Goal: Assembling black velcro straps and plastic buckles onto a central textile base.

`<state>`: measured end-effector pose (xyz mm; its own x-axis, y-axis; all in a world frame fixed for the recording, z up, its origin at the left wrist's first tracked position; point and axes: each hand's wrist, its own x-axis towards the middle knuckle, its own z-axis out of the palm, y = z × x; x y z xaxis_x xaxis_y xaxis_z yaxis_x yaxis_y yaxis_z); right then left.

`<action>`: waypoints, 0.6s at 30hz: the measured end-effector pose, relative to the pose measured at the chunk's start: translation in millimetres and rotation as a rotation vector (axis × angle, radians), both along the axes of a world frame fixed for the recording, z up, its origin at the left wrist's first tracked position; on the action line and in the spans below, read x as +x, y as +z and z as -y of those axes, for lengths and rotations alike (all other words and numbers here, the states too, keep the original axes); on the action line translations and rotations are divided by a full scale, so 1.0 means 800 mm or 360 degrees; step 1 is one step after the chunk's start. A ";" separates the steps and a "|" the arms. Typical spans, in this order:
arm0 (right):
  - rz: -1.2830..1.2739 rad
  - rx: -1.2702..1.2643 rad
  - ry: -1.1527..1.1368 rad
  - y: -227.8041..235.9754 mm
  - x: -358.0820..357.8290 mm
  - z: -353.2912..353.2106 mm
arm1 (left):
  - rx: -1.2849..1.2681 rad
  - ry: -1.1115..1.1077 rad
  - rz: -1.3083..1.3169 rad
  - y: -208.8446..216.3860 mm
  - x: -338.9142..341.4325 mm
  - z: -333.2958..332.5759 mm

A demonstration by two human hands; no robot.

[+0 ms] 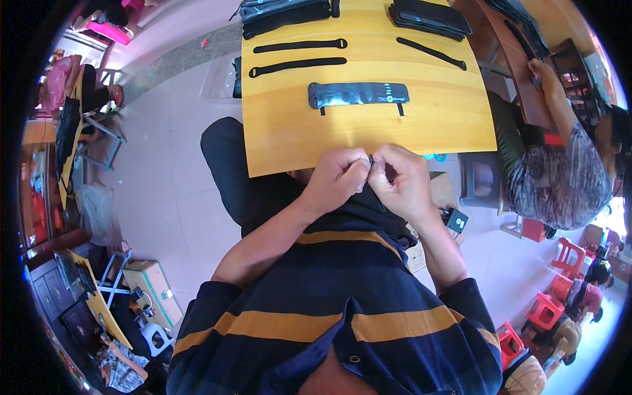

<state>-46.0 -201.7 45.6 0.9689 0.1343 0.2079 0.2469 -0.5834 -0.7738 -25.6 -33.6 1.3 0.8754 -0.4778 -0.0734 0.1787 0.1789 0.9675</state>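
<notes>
Both hands are clenched, left [339, 174] and right [400, 178], knuckles almost together, pinching some small black bit [370, 161] right at the middle of the table's near edge. Fingers hide most of it, so can't tell what it is. Past that, a shiny black pouch [359, 94] lies mid-table [296, 138], two tabs poking toward the near edge. Farther out: two straps [299, 64] toward the left edge, another strap [431, 53] by the right, plus black stacks at the far left [286, 26] and far right [431, 20] corners.

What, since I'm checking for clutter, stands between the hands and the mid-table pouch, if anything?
Nothing visible. Yellow tabletop spans from the left hand and right hand to the pouch, whose two tabs point toward them.
</notes>
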 end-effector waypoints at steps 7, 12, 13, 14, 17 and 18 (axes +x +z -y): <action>0.0125 -0.0002 0.0037 -0.003 -0.005 -0.001 | 0.0185 -0.0212 0.0090 0.003 0.015 -0.019; 0.0151 -0.0144 0.0227 0.002 -0.004 0.002 | 0.0421 -0.0576 -0.0066 0.028 0.037 -0.033; 0.0173 -0.0188 0.0269 0.001 -0.004 0.002 | 0.0501 -0.0559 0.0138 0.024 0.038 -0.034; 0.0194 -0.0235 0.0308 0.000 -0.004 0.002 | 0.0576 -0.0543 0.0342 0.020 0.039 -0.034; 0.0218 -0.0227 0.0313 -0.003 -0.005 0.001 | 0.0565 -0.0494 0.0367 0.014 0.037 -0.031; 0.0214 -0.0226 0.0315 -0.003 -0.005 0.000 | 0.0565 -0.0493 0.0363 0.013 0.037 -0.030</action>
<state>-50.1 -201.5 43.2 0.8858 0.3554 0.2983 0.4619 -0.6136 -0.6404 3.9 -9.5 11.5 0.7096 -0.6972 -0.1018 -0.0509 -0.1948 0.9795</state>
